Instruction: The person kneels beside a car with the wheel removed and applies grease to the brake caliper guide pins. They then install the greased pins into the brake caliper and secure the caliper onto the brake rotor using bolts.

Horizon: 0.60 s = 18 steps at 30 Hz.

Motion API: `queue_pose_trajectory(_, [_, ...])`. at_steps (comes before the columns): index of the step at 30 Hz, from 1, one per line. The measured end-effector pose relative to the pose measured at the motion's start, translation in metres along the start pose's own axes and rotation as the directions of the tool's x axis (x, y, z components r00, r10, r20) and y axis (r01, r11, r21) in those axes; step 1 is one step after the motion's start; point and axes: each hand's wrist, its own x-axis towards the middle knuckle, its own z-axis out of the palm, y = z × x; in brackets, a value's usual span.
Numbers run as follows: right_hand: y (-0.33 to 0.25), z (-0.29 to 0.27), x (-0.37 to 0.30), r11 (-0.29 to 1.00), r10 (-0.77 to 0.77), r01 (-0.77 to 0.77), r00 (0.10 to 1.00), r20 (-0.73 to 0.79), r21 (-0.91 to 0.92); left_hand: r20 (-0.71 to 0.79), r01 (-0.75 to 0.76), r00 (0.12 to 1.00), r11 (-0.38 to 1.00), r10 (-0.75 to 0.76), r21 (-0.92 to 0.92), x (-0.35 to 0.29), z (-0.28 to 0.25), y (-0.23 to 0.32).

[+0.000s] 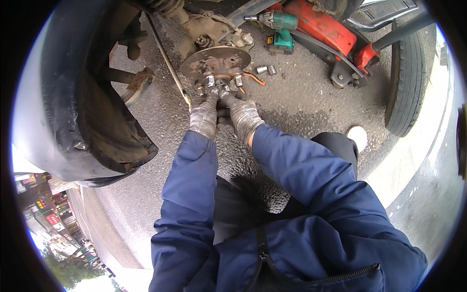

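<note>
In front of me a rusty brake disc [214,61] sits on the car's wheel hub [222,79], with lug nuts [210,80] around it. Both my hands wear grey knitted gloves with dark fingers. My left hand [204,113] and my right hand [241,113] meet at the hub's centre, fingers closed around a small metal piece [223,91] there. Its exact kind is hidden by the fingers. An orange-handled tool [255,79] lies just right of the hub, partly covered. Two metal sockets [266,70] rest on the ground beside it.
A green impact wrench [279,29] stands behind the sockets, next to a red floor jack [323,29]. A tyre [408,80] stands upright at the right. The dark fender [73,97] fills the left, and a long rod [168,58] leans left of the disc.
</note>
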Motion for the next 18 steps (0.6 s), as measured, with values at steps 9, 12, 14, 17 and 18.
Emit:
queue_pose_trajectory(9, [0.01, -0.013, 0.0, 0.987, -0.102, 0.111, 0.991, 0.086, -0.115, 0.01, 0.091, 0.996, 0.954, -0.092, -0.287, 0.015, 0.012, -0.01])
queue_pose_trajectory(12, [0.012, -0.017, -0.001, 0.924, -0.25, 0.262, 0.965, 0.08, -0.28, 0.129, 0.097, 0.991, 0.892, -0.044, -0.441, 0.017, 0.017, -0.013])
queue_pose_trajectory(14, [0.01, -0.02, -0.002, 0.905, -0.217, 0.223, 0.974, 0.058, -0.363, 0.104, 0.098, 0.993, 0.914, -0.062, -0.393, 0.015, 0.02, -0.01])
queue_pose_trajectory(17, [0.001, -0.024, -0.007, 0.851, -0.239, 0.272, 0.962, 0.131, -0.449, 0.001, 0.123, 0.992, 0.94, -0.129, -0.318, 0.012, 0.027, -0.001])
queue_pose_trajectory(18, [-0.003, -0.025, -0.009, 0.803, -0.247, 0.271, 0.962, 0.116, -0.531, -0.018, 0.136, 0.989, 0.948, -0.147, -0.288, 0.011, 0.029, 0.001])
